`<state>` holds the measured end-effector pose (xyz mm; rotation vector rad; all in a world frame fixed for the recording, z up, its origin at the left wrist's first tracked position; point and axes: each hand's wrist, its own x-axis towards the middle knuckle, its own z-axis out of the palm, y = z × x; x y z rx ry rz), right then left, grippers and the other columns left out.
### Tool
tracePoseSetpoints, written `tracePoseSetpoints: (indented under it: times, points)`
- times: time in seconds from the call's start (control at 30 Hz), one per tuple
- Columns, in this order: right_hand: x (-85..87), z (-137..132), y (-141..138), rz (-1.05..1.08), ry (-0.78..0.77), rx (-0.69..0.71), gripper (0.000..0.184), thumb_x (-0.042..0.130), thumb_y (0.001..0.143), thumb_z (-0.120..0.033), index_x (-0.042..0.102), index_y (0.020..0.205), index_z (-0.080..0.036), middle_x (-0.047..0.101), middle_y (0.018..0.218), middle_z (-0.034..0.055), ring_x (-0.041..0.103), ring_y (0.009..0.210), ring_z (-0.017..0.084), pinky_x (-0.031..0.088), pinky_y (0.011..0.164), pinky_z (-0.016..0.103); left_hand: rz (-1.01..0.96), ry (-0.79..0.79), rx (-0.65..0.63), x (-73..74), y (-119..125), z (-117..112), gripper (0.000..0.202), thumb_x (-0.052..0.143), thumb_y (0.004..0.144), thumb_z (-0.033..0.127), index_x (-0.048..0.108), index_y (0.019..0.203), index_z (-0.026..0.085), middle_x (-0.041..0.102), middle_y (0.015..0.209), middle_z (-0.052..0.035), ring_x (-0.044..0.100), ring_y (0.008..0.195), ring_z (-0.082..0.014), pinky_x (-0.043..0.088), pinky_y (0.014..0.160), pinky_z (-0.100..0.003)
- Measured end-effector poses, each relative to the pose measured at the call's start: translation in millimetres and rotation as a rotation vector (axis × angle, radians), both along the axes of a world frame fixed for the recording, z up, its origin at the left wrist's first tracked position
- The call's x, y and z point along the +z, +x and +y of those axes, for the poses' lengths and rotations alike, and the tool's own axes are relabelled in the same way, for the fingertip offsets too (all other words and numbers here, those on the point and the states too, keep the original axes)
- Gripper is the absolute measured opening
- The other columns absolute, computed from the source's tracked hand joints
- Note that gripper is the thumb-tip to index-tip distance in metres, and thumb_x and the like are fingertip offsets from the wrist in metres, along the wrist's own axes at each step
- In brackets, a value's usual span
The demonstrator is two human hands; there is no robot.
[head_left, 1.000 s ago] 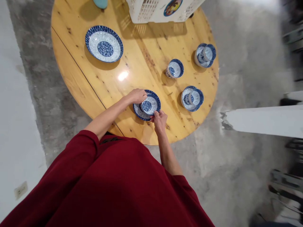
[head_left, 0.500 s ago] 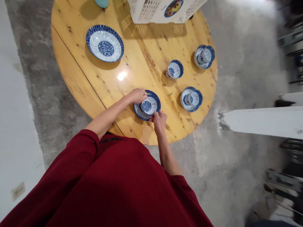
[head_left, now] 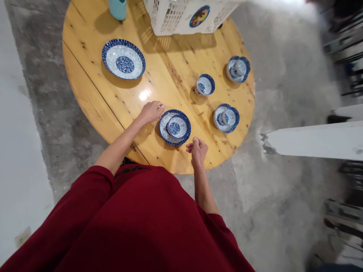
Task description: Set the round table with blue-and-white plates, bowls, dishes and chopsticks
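Observation:
A blue-and-white bowl rests tilted in a blue-and-white plate near the front of the table. My left hand hovers just left of the plate's upper rim, its fingers curled in with nothing visible in them. To the plate's lower right is my right hand, apart from the rim, its thumb and fingers spread and holding nothing. Farther right on the wood stands a single patterned cup. Below it, another bowl has a small cup tilted inside.
A larger patterned plate lies at the left of the round wooden table. At the back are a white perforated basket and a turquoise container. One more bowl with a cup sits at the right edge.
Both hands have let go of the bowl in the plate and moved apart, the left to the upper left, the right to the lower right. The view has shifted slightly.

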<state>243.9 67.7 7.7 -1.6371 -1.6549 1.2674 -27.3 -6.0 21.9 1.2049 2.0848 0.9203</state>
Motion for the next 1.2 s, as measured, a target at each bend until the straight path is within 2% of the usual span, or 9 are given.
tracePoseSetpoints:
  times: [0.07, 0.17, 0.37, 0.47, 0.57, 0.7, 0.8, 1.03, 1.2]
  points:
    - [1.5, -4.1, 11.2, 0.014, -0.006, -0.046, 0.026, 0.058, 0.086, -0.044, 0.060, 0.080, -0.018, 0.062, 0.054, -0.0022, 0.054, 0.040, 0.011, 0.040, 0.043, 0.021, -0.038, 0.020, 0.066, -2.9, -2.9, -15.8, 0.035, 0.040, 0.095, 0.031, 0.071, 0.088, 0.017, 0.072, 0.072, -0.0043, 0.060, 0.069, -0.0179, 0.042, 0.070, -0.027]
    - [1.1, -10.6, 18.6, 0.041, -0.027, -0.097, 0.028, 0.060, 0.085, -0.044, 0.062, 0.087, -0.017, 0.063, 0.055, -0.0024, 0.054, 0.041, 0.010, 0.040, 0.043, 0.020, -0.095, 0.018, 0.123, -10.1, 0.0, -35.5, 0.035, 0.042, 0.095, 0.034, 0.072, 0.091, 0.018, 0.072, 0.072, -0.0023, 0.061, 0.068, -0.0170, 0.043, 0.069, -0.026]
    - [-6.0, -16.5, -5.2, 0.071, -0.060, -0.040, 0.027, 0.057, 0.086, -0.042, 0.062, 0.090, -0.016, 0.064, 0.059, -0.0017, 0.055, 0.044, 0.012, 0.044, 0.046, 0.022, -0.156, -0.011, 0.130, -21.4, 13.2, -53.8, 0.039, 0.042, 0.095, 0.038, 0.075, 0.099, 0.017, 0.075, 0.076, -0.0036, 0.065, 0.070, -0.0175, 0.047, 0.070, -0.026]
    - [-8.3, -14.4, -23.2, 0.065, -0.070, 0.012, 0.030, 0.056, 0.086, -0.043, 0.063, 0.097, -0.015, 0.064, 0.062, -0.0015, 0.056, 0.044, 0.012, 0.044, 0.045, 0.023, -0.163, -0.004, 0.116, -21.7, 14.7, -59.5, 0.039, 0.043, 0.094, 0.038, 0.075, 0.103, 0.018, 0.076, 0.077, -0.0035, 0.067, 0.072, -0.0178, 0.047, 0.069, -0.025]
    - [-7.0, -11.2, -31.5, 0.056, -0.085, 0.004, 0.033, 0.057, 0.086, -0.044, 0.063, 0.100, -0.015, 0.066, 0.063, -0.0008, 0.057, 0.045, 0.013, 0.043, 0.045, 0.023, -0.159, -0.011, 0.134, -18.9, 12.0, -68.2, 0.038, 0.044, 0.093, 0.037, 0.075, 0.106, 0.019, 0.076, 0.078, -0.0030, 0.067, 0.072, -0.0177, 0.047, 0.068, -0.025]
    - [-4.9, -13.5, -24.1, 0.074, -0.060, -0.033, 0.032, 0.057, 0.085, -0.043, 0.064, 0.099, -0.015, 0.066, 0.063, -0.0009, 0.058, 0.046, 0.013, 0.044, 0.046, 0.023, -0.157, -0.048, 0.162, -15.3, 6.8, -83.1, 0.038, 0.045, 0.092, 0.037, 0.075, 0.107, 0.020, 0.076, 0.078, -0.0029, 0.068, 0.071, -0.0177, 0.046, 0.066, -0.025]
    - [-7.4, -21.5, -14.3, 0.078, -0.059, -0.082, 0.030, 0.059, 0.083, -0.044, 0.062, 0.093, -0.016, 0.065, 0.063, -0.0012, 0.057, 0.045, 0.013, 0.043, 0.047, 0.023, -0.154, -0.068, 0.159, -18.6, 6.0, -92.7, 0.040, 0.044, 0.093, 0.040, 0.075, 0.108, 0.019, 0.075, 0.077, -0.0030, 0.067, 0.073, -0.0183, 0.047, 0.067, -0.025]
    - [-10.4, -34.9, -5.7, 0.049, -0.076, -0.133, 0.027, 0.057, 0.084, -0.043, 0.063, 0.087, -0.017, 0.066, 0.062, -0.0009, 0.056, 0.046, 0.012, 0.043, 0.047, 0.022, -0.203, -0.089, 0.092, -38.5, 15.7, -99.6, 0.042, 0.044, 0.091, 0.039, 0.073, 0.111, 0.018, 0.074, 0.077, -0.0027, 0.067, 0.074, -0.0186, 0.048, 0.069, -0.025]
    - [-4.2, -22.1, -12.8, 0.075, -0.062, -0.123, 0.028, 0.056, 0.086, -0.041, 0.065, 0.094, -0.015, 0.065, 0.061, -0.0010, 0.056, 0.044, 0.012, 0.041, 0.045, 0.022, -0.227, -0.086, 0.070, -35.8, 23.7, -88.8, 0.043, 0.044, 0.092, 0.039, 0.073, 0.115, 0.016, 0.076, 0.081, -0.0046, 0.068, 0.075, -0.0190, 0.049, 0.070, -0.026]
